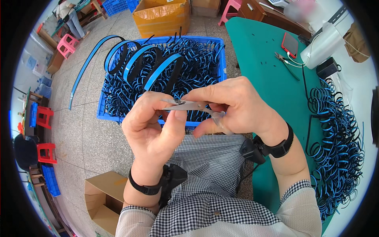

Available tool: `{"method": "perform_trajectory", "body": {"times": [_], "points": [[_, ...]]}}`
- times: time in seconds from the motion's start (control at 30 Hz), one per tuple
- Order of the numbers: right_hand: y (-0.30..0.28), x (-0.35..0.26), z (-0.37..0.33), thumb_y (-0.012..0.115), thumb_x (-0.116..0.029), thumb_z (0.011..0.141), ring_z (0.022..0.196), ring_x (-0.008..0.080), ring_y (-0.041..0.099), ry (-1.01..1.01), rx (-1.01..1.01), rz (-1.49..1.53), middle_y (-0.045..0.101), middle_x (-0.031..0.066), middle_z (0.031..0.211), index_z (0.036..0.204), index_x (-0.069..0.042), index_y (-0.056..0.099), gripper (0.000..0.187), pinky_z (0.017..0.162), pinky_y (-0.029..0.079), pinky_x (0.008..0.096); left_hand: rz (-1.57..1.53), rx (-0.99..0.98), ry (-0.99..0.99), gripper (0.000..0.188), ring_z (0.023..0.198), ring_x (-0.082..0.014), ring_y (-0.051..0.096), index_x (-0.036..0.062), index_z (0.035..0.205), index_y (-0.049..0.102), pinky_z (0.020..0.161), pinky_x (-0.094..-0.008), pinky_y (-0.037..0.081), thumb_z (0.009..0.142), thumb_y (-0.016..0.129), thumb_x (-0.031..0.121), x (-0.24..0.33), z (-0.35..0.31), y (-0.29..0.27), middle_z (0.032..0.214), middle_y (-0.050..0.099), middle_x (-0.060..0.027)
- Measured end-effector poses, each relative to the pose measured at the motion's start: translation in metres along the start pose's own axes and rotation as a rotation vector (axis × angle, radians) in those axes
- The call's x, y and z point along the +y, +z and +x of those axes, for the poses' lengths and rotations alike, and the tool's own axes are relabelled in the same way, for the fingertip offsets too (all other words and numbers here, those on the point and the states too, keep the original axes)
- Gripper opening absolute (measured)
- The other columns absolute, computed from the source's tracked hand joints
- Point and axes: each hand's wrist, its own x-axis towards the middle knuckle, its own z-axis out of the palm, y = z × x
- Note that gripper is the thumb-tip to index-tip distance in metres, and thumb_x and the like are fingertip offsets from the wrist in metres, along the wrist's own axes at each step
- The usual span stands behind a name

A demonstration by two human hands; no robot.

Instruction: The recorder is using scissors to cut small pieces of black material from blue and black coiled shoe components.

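Observation:
My right hand (242, 104) is closed around the translucent handles of small metal scissors (193, 105). Their blades point left and lie right at the fingertips of my left hand (150, 128). That hand is closed, thumb and fingers pinching the end of a coiled strip (133, 65), black with a shiny blue face. From the pinch the strip spirals up and to the left in wide loops, its free end hanging at the far left. The exact spot where blades and strip meet is hidden by my fingers. Behind both hands stands a blue crate (226, 59) heaped with similar curled strips.
A green table (256, 59) on the right bears a red-edged phone (290, 44), pliers (286, 65) and a heap of blue-black coils (335, 150). Cardboard boxes stand beyond the crate (162, 19) and at lower left (106, 183). Another person (71, 17) is far left.

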Motion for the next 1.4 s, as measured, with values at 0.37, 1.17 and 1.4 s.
{"method": "perform_trajectory", "body": {"times": [0.37, 1.17, 1.4], "points": [[-0.001, -0.004, -0.005, 0.073, -0.012, 0.070, 0.060, 0.0047, 0.050, 0.162, 0.072, 0.584, 0.056, -0.0013, 0.072, 0.113, -0.006, 0.052, 0.048, 0.056, 0.041, 0.0187, -0.033, 0.007, -0.141, 0.011, 0.063, -0.0037, 0.049, -0.0025, 0.083, 0.057, 0.054, -0.0164, 0.040, 0.077, 0.064, 0.003, 0.007, -0.005, 0.007, 0.076, 0.054, -0.0014], [0.004, -0.010, 0.005, 0.061, -0.009, 0.071, 0.065, 0.0084, 0.052, 0.308, 0.127, 0.786, 0.058, 0.0035, 0.076, 0.124, 0.004, 0.039, 0.059, 0.059, 0.041, 0.0197, 0.142, 0.007, -0.085, 0.015, 0.052, -0.0086, 0.052, 0.0011, 0.078, 0.061, 0.048, -0.0198, 0.042, 0.069, 0.071, 0.006, 0.002, -0.004, 0.009, 0.066, 0.059, -0.0049], [-0.013, -0.022, -0.006, 0.054, 0.000, 0.071, 0.060, 0.0039, 0.048, 0.229, 0.177, 0.486, 0.051, -0.0016, 0.067, 0.114, -0.003, 0.046, 0.044, 0.054, 0.041, 0.0201, 0.292, -0.099, -0.011, 0.012, 0.055, -0.0091, 0.051, -0.0021, 0.080, 0.060, 0.051, -0.0206, 0.042, 0.071, 0.068, 0.003, 0.009, 0.001, 0.027, 0.068, 0.058, -0.0064]]}}
